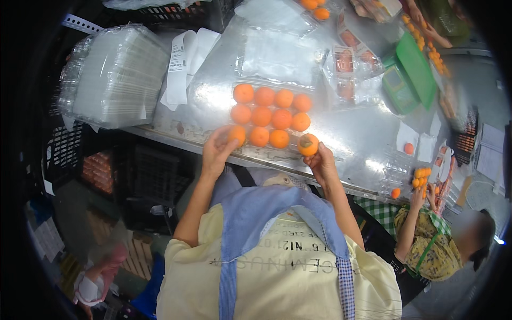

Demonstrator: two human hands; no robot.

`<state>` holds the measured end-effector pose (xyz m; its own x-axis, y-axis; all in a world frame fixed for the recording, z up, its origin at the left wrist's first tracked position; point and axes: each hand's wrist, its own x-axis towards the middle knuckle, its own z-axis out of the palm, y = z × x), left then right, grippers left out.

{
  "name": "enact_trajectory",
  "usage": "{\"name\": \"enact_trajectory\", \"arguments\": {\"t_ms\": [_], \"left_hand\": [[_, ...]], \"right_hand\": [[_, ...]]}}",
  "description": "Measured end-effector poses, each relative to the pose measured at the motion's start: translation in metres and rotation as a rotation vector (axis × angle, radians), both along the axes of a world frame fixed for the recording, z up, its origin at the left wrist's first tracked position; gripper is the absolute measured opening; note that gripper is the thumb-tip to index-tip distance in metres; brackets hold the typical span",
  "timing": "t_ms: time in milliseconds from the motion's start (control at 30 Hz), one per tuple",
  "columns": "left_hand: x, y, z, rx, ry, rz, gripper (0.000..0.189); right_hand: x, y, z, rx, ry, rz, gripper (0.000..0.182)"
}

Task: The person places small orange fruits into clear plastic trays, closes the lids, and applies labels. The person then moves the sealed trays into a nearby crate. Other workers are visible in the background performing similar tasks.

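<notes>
Several orange persimmons [261, 116] sit in rows of a clear plastic tray [269, 85] on the metal table, near its front edge. My left hand [218, 150] has its fingers around the persimmon at the near left corner. At the near right corner, my right hand [321, 160] grips a persimmon [307, 145] with its leafy calyx showing; whether this fruit touches the tray is unclear. The tray's clear lid [282, 56] lies open on the far side.
A tall stack of clear plastic containers [116, 76] stands left, beside a strip of printed labels [179, 68]. A green scale [406, 76] and labelled packs [346, 68] are at the back right. A co-worker [432, 244] handles fruit farther right. Black crates [156, 176] stand below left.
</notes>
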<state>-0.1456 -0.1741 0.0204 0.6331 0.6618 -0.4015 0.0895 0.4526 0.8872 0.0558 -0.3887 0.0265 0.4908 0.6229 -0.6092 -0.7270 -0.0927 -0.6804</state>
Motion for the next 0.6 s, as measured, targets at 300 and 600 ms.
{"name": "enact_trajectory", "arguments": {"t_ms": [300, 600], "left_hand": [[0.002, 0.0, 0.008, 0.659, 0.317, -0.151, 0.044], [0.008, 0.002, 0.007, 1.08, 0.378, -0.242, 0.047]], "right_hand": [[-0.006, 0.01, 0.004, -0.278, -0.475, 0.102, 0.037], [-0.009, 0.022, 0.003, -0.499, -1.552, 0.42, 0.047]]}}
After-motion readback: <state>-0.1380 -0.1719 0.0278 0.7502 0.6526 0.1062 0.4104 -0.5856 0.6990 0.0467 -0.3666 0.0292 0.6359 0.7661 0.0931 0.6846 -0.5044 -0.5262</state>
